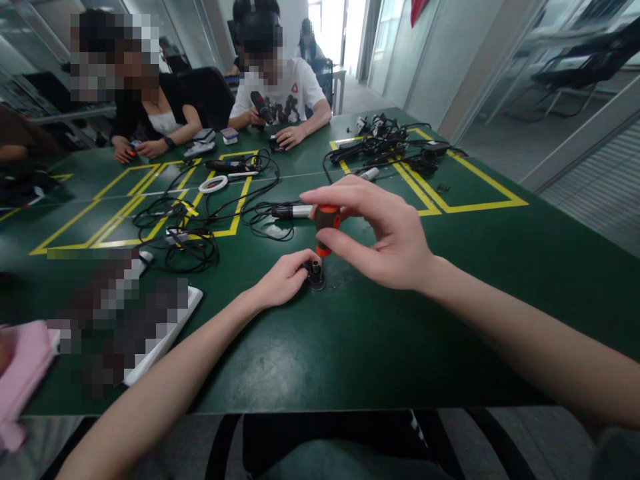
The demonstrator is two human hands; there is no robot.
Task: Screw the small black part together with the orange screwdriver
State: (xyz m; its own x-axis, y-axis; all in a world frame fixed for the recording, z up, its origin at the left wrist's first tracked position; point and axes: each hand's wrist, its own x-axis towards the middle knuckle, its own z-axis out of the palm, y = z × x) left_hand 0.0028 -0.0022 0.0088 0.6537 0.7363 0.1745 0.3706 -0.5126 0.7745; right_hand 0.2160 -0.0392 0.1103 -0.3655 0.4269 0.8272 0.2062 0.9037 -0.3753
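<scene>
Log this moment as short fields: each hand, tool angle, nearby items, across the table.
right hand: gripping orange-and-black screwdriver by its handle
left hand: holding small black part on green table
screwdriver angle: near upright, shaft down; tip contact unclear
nearby: black cables, white ring
across: person in white shirt

Just one cam, on the wearer's head, looking forward and down over the table [280, 360]. Left hand [285, 280] and right hand [383, 233] are pretty close, around mid-view, lap [320, 463] right at the bottom, people [307, 83] across the far side up top. Really wide too, the right wall [445, 60] leans.
</scene>
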